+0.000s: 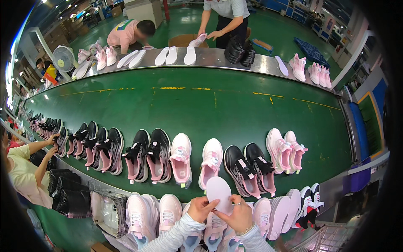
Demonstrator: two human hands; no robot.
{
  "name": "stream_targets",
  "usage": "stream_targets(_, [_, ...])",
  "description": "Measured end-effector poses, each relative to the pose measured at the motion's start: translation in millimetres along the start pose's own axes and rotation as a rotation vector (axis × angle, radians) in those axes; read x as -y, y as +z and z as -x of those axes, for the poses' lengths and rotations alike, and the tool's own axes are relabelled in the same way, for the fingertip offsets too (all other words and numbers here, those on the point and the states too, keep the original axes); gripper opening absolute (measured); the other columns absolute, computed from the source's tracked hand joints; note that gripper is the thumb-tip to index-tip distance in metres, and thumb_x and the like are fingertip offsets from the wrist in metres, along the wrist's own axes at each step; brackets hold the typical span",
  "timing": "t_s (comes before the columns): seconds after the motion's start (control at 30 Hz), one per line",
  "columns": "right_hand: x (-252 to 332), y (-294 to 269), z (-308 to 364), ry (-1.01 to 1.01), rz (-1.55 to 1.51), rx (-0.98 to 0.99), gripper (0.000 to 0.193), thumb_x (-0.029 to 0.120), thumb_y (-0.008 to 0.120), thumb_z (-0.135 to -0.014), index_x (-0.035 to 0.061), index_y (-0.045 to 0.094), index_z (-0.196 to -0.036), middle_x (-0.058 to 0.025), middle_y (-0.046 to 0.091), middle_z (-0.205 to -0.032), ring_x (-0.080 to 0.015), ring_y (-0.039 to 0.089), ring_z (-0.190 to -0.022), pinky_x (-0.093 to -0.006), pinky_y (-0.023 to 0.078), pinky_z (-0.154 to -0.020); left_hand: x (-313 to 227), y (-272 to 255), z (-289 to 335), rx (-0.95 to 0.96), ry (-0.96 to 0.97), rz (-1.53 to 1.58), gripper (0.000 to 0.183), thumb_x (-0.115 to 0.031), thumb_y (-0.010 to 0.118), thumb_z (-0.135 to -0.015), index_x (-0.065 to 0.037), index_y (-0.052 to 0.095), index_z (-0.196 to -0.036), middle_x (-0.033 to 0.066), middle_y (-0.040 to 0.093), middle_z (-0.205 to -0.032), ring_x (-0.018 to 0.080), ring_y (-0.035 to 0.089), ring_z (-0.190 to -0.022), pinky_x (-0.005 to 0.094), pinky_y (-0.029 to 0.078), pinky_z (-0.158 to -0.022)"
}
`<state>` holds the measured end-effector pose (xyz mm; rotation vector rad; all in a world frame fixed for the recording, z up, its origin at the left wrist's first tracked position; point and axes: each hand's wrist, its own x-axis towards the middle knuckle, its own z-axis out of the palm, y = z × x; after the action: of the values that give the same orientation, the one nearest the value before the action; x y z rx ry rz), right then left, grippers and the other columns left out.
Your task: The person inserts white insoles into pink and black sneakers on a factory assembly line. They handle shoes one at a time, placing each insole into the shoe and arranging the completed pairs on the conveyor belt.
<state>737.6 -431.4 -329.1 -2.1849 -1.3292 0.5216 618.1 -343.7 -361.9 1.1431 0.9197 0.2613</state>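
A pale pink insole [219,191] is held up between my two hands, its rounded end pointing away from me. My left hand [202,209] pinches its left lower edge between thumb and fingers. On the other side my right hand [237,215], with a ring on one finger, grips the lower right edge. Just beyond the insole a pink and white sneaker [211,158] stands on the green conveyor belt [189,105]. To its right is a pair of black and pink sneakers [257,166]. Beneath my hands, more pink sneakers [170,210] line the near ledge.
Black sneakers [159,153] and another pink sneaker [181,157] stand left on the belt; a pink pair [286,149] is right. Loose soles [289,210] lean near my right arm. Co-workers handle shoes at left [31,168] and across the belt [226,19]. A box [110,210] sits left.
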Motion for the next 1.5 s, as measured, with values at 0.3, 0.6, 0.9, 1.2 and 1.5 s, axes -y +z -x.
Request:
stream_targets(0.3, [-35.9,-1.7,-1.7,0.233,-0.349,0.095,0.038,0.023,0.067,-0.062,0.0019,0.048,-0.088,-0.0078,0.054,-0.057,-0.0154,0.047,-0.042,-0.026,0.036,-0.04,4.5,-24.0,-39.8,-0.17,0.459,-0.527,0.022,-0.018,0.045,-0.08,0.001,0.055,-0.087,0.0107,0.055,-0.081,0.023,0.054,-0.076,0.0287,0.044,-0.062])
stream_targets(0.6, [-56.4,-10.7,-19.2,0.437,-0.85,0.212,0.011,0.006,0.057,-0.073,-0.0037,0.055,-0.076,0.0013,0.053,-0.062,-0.0023,0.044,-0.053,-0.0152,0.033,-0.046,38.5,-13.7,-77.0,0.06,0.531,-1.256,0.026,-0.028,0.055,-0.068,-0.006,0.056,-0.082,0.0077,0.049,-0.087,0.0275,0.044,-0.087,0.0327,0.042,-0.073])
stream_targets(0.9, [-71.7,-28.0,-33.9,0.536,-0.905,0.327,0.013,0.01,0.053,-0.074,-0.0021,0.056,-0.073,-0.0049,0.055,-0.059,-0.0101,0.053,-0.051,-0.0184,0.04,-0.048,24.5,-13.4,-116.8,-0.512,0.79,-0.815,0.045,-0.019,0.058,-0.068,-0.001,0.041,-0.105,0.017,0.044,-0.104,0.0335,0.044,-0.094,0.0363,0.038,-0.08])
stream_targets(1.2, [-83.1,26.4,-81.5,0.402,-1.035,0.481,0.02,0.02,0.054,-0.072,0.0002,0.058,-0.072,-0.0084,0.057,-0.061,-0.0127,0.053,-0.051,-0.0221,0.04,-0.048,6.0,-30.6,-137.9,-0.37,0.525,-0.924,0.03,-0.034,0.049,-0.073,-0.006,0.058,-0.074,0.0112,0.057,-0.073,0.0268,0.054,-0.074,0.0358,0.042,-0.067])
stream_targets(1.5, [-33.0,96.8,-95.3,0.102,0.333,0.025,0.018,0.019,0.052,-0.067,0.0023,0.058,-0.061,-0.0188,0.055,-0.06,-0.0341,0.054,-0.056,-0.0419,0.044,-0.055,11.7,-38.6,-134.4,-0.288,0.443,-0.836,0.03,-0.036,0.051,-0.072,-0.008,0.059,-0.082,0.0116,0.058,-0.08,0.0267,0.054,-0.078,0.0351,0.041,-0.071])
